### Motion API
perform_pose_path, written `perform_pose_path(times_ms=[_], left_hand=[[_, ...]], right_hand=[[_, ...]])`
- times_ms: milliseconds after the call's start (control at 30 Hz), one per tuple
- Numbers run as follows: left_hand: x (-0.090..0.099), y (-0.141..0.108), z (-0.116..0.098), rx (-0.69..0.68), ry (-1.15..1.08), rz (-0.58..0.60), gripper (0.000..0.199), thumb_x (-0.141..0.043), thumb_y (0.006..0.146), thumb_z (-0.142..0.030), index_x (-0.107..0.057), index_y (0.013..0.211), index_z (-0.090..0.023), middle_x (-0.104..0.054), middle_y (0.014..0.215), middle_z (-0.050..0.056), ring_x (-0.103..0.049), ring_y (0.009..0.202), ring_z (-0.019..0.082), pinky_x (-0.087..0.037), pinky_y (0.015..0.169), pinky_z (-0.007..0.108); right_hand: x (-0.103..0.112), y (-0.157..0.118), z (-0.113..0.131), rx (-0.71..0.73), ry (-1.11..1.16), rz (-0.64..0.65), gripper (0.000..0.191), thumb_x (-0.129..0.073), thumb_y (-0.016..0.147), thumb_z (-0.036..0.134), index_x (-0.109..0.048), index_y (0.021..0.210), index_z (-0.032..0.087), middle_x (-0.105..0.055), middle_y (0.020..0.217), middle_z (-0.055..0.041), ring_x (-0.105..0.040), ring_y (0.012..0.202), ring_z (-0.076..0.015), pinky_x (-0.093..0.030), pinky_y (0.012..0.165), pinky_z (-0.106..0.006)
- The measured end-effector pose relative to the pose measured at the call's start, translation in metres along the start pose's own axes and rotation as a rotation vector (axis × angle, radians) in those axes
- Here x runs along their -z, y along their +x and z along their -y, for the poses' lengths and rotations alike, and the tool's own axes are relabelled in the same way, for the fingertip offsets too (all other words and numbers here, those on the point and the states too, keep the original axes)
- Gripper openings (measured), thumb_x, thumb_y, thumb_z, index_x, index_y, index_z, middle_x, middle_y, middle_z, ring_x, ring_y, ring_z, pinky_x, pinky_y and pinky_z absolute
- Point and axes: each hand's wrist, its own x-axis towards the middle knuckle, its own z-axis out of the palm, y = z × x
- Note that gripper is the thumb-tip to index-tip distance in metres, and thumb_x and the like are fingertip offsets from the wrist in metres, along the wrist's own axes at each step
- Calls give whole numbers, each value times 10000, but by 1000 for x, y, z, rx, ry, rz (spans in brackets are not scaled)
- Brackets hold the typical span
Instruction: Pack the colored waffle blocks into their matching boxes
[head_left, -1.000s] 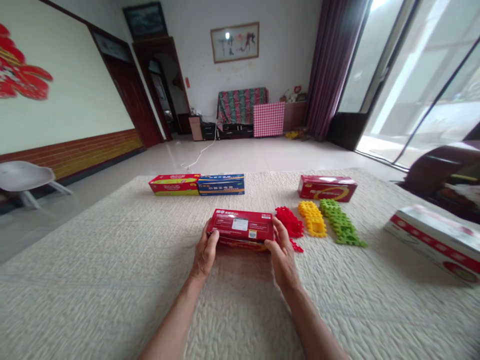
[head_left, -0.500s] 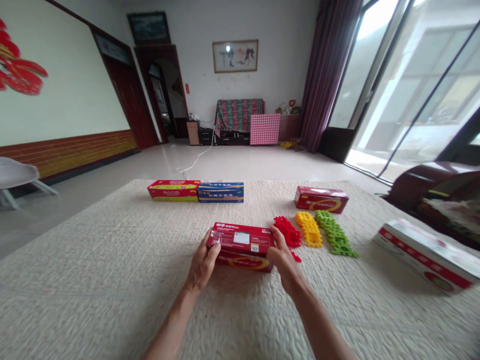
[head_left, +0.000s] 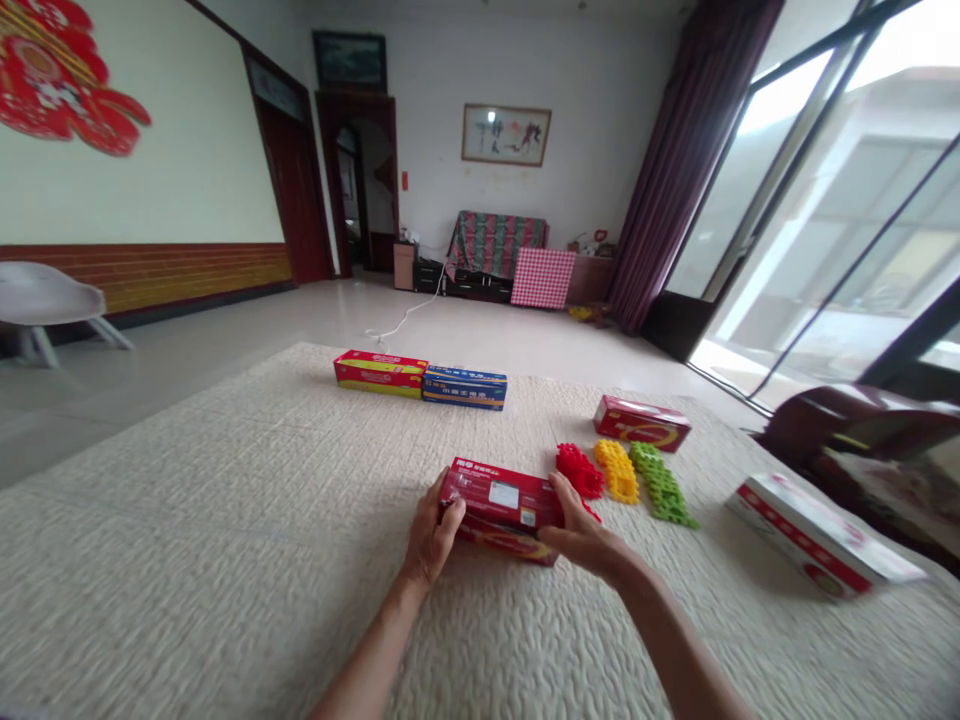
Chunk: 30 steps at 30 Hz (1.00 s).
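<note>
A red cardboard box (head_left: 501,495) with a white label on top and a yellow curve on its front lies in front of me, low over the cream quilted cover (head_left: 285,560). My left hand (head_left: 435,535) grips its left end, thumb over the near corner. Around the right end is my right hand (head_left: 581,525), its fingers along the top edge and side. Just beyond that hand are red plastic pieces (head_left: 579,472), partly hidden by it. Yellow plastic pieces (head_left: 617,470) and a green plastic strip (head_left: 661,483) lie beside them.
Farther off, a red-and-yellow box (head_left: 380,374) touches a blue box (head_left: 463,387) end to end. Another red box (head_left: 642,423) sits behind the plastic pieces. At right lies a white-and-red box (head_left: 821,535), near a dark wooden chair (head_left: 832,415).
My view has tilted and turned a little, so everything sits differently in the picture. Both hands still hold the red box; the right hand's wrist is bent more.
</note>
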Motion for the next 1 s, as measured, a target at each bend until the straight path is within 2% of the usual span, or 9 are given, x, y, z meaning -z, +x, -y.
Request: perform_pose_path(times_ms=[133, 300, 500, 667, 767, 1000], left_hand=[[-3, -1, 10, 2, -16, -24, 514, -540, 835, -331, -524, 1324, -170, -562, 1357, 83, -443, 1312, 273, -286, 1130, 419], [-2, -1, 16, 0, -2, -17, 543, -520, 856, -316, -465, 1372, -160, -521, 1401, 78, -421, 1333, 244, -266, 1142, 394], [-1, -1, 14, -7, 17, -21, 529, -523, 858, -314, -480, 1367, -177, -550, 1373, 68, -445, 1314, 251, -284, 1136, 405], [0, -1, 12, 8, 30, -2, 531, -516, 865, -326, -476, 1371, -171, -566, 1353, 73, -444, 1315, 260, -294, 1132, 411], [1, -2, 12, -1, 48, 12, 521, -500, 879, -331, -470, 1373, -169, -560, 1359, 76, -442, 1316, 259, -295, 1132, 414], [4, -3, 12, 13, 32, 30, 533, -523, 870, -340, -470, 1375, -179, -552, 1374, 58, -445, 1316, 249, -295, 1130, 388]], right_hand=[[6, 16, 13, 8, -188, 131, 577, -701, 481, 192, -679, 1057, 227, -597, 1268, -125, -548, 1159, -347, -466, 931, -506], [8, 20, 30, 82, -327, 270, 395, -658, 547, 184, -699, 933, 257, -696, 1030, -86, -641, 884, -271, -523, 775, -393], [9, 30, 30, 135, -452, 318, 298, -700, 529, 232, -694, 825, 260, -703, 855, -63, -623, 762, -236, -501, 665, -335], [9, 37, 27, 147, -511, 357, 303, -743, 519, 277, -692, 815, 239, -691, 738, -35, -599, 612, -178, -463, 560, -285], [10, 35, 30, 151, -525, 372, 296, -740, 549, 280, -695, 838, 232, -695, 746, -36, -598, 606, -169, -455, 555, -277], [13, 22, 36, 199, -529, 357, 310, -679, 658, 284, -694, 965, 245, -702, 893, -46, -618, 722, -181, -478, 633, -292]])
